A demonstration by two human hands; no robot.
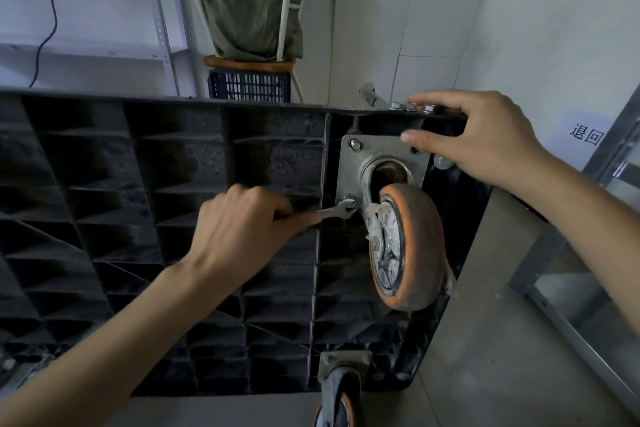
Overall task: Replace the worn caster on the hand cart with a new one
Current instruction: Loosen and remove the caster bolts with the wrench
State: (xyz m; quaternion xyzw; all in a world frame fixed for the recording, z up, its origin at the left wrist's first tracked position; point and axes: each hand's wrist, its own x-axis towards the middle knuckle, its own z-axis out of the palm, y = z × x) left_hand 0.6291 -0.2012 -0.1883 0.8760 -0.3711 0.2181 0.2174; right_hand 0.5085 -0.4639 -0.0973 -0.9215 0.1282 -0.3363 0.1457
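The worn caster sat at the cart deck's upper right corner, wheel pointing toward me. My left hand gripped the wrench, its handle lying leftward from the lower-left plate bolt. My right hand clasped the deck's top edge, thumb on the plate. I judged the wheel crowded the wrench's swing. Loose nuts lay along that edge.

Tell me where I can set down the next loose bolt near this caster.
Bare grey floor lies right of the cart deck, below the right hand. The deck's top edge is crowded with nuts; the left hand works the wrench.
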